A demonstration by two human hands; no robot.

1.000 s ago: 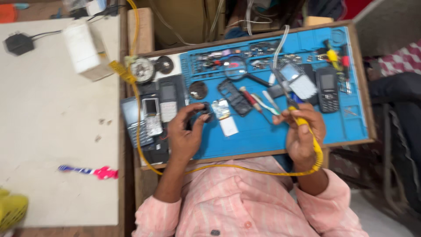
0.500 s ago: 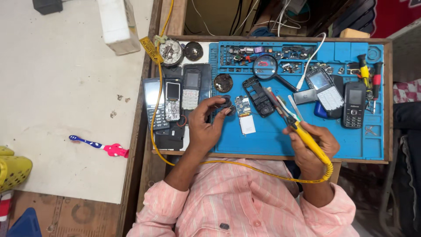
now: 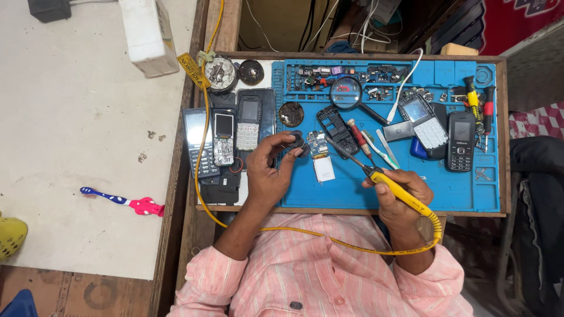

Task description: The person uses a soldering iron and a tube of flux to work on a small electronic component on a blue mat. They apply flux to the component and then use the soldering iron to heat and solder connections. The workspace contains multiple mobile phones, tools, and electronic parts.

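The left hand (image 3: pixel 271 170) reaches far from the body, forearm bare below a rolled pink sleeve, thumb and fingertips (image 3: pixel 292 154) pinched closed together. The right hand (image 3: pixel 399 191) sits nearer and to the right, fingers curled in a pen-like grip, wrist bent, knuckles facing up and angled leftward.

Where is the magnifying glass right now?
In the head view the magnifying glass lies on the blue work mat, near its upper middle, just above the empty black phone frame and beyond the soldering iron held in the right hand.
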